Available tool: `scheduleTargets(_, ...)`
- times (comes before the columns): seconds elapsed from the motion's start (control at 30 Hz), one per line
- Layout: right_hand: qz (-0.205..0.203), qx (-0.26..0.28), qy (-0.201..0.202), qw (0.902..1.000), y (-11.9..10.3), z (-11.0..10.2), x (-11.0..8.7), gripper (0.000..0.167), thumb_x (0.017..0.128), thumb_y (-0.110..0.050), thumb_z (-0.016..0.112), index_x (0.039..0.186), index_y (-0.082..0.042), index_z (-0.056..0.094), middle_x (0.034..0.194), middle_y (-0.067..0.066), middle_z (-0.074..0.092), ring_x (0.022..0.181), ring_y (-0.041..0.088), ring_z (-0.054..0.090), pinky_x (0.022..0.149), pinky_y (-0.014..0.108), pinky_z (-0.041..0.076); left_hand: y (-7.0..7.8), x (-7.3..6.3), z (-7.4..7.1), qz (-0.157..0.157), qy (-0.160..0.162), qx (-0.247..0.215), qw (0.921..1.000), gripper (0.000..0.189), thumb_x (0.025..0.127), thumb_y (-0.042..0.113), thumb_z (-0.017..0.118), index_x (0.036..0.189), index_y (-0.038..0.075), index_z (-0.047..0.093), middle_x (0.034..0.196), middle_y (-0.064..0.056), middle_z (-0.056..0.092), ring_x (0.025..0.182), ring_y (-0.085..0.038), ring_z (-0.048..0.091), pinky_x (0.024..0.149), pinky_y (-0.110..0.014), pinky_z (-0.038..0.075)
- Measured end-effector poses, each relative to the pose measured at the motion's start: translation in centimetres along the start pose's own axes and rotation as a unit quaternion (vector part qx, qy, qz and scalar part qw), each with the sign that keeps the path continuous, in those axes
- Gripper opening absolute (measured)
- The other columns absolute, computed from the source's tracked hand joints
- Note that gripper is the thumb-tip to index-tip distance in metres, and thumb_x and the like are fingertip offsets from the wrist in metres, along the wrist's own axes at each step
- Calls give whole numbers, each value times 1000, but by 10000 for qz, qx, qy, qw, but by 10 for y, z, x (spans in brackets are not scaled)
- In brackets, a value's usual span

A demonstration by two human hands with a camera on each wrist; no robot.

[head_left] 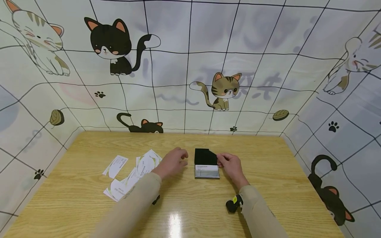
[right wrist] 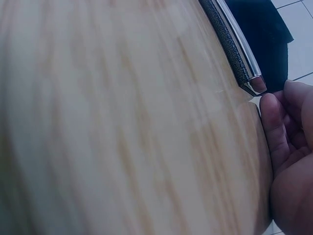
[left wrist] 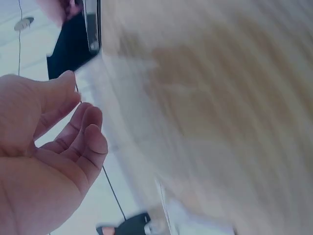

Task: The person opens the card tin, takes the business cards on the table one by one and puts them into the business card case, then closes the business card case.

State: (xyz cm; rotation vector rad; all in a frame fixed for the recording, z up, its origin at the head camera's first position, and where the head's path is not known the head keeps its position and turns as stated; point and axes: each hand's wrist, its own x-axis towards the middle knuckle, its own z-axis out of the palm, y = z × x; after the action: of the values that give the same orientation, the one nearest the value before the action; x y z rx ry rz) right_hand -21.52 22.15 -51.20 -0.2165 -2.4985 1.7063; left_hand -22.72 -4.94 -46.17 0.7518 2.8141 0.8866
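Note:
A business card case (head_left: 206,163) stands with its black lid (head_left: 204,156) raised at the back of the table's middle. White printed cards (head_left: 206,168) sit in its metal-framed base. My right hand (head_left: 230,165) pinches the lid's right edge between thumb and fingers; the right wrist view shows the fingertips (right wrist: 272,105) at the lid's edge. Between the case and the loose cards (head_left: 143,165) my left hand (head_left: 172,162) hovers, its fingers loosely bent. Nothing shows between the left thumb and fingers (left wrist: 93,142) in the left wrist view.
On the wooden table (head_left: 190,205), a spread of white cards partly overlaps left of the case, and one single card (head_left: 116,166) lies apart further left. A cat-printed cloth (head_left: 178,66) walls the back and both sides. A black wrist camera (head_left: 233,203) hangs at my right wrist.

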Motion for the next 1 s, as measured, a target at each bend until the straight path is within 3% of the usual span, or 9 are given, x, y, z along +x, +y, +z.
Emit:
scheduleTargets(0.13,-9,22,-10,10000,-1,0,0,23,103,-16,66,93,2,75,76,6,69,69,14,62,67,23,52,-18,-10,-19,-223,-75,134,9996,17,97,9,72,113,5,68,106,-8,60,92,-22,58,86,-42,52)
scheduleTargets(0.57,27,39,-13,10000,-1,-1,-1,23,103,-17,65,94,1,75,77,7,69,69,14,62,67,23,52,-77,-39,-65,-438,-185,732,9962,28,91,12,76,116,2,66,110,-11,60,96,-26,58,92,-48,51)
scheduleTargets(0.77,23,22,-11,10000,-2,-1,-2,23,103,-17,66,92,1,75,77,7,69,68,13,62,68,23,52,-88,-46,-74,-504,-431,881,9939,44,81,13,88,118,1,67,109,-11,59,97,-26,56,93,-47,50)
scheduleTargets(1.0,32,-88,-28,10000,-3,-1,-3,24,103,-19,66,90,-1,75,75,5,68,68,14,61,68,23,51,-89,-50,-74,-779,-651,840,9913,56,73,17,94,120,5,66,112,-12,55,100,-27,51,93,-47,49)
